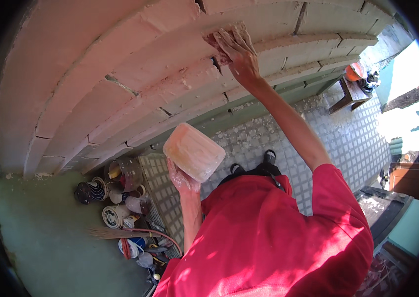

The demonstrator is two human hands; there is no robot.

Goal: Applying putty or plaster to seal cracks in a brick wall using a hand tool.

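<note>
In my left hand [185,179] is a pale rectangular plastic tub [194,152], smeared with whitish paste. The fingers grip it from beneath and along its near left side, away from the wall. My right arm is stretched up and forward to the block wall [170,54]. There my right hand [238,52] lies against the blocks, its fingers pressed onto a flat, paste-covered piece [213,43] that looks like a scraper. The hand hides most of that piece. Wet-looking paste covers the wall around it, and dark gaps show between some blocks.
Buckets [115,216], a twig broom [113,233] and a hose [170,239] crowd the lower left. Farther right, a wooden bench [350,94] stands by the wall with an orange basin [355,72]. Paste spatters lie on the tiled floor [313,123]. A dark-topped box [382,210] is at the right.
</note>
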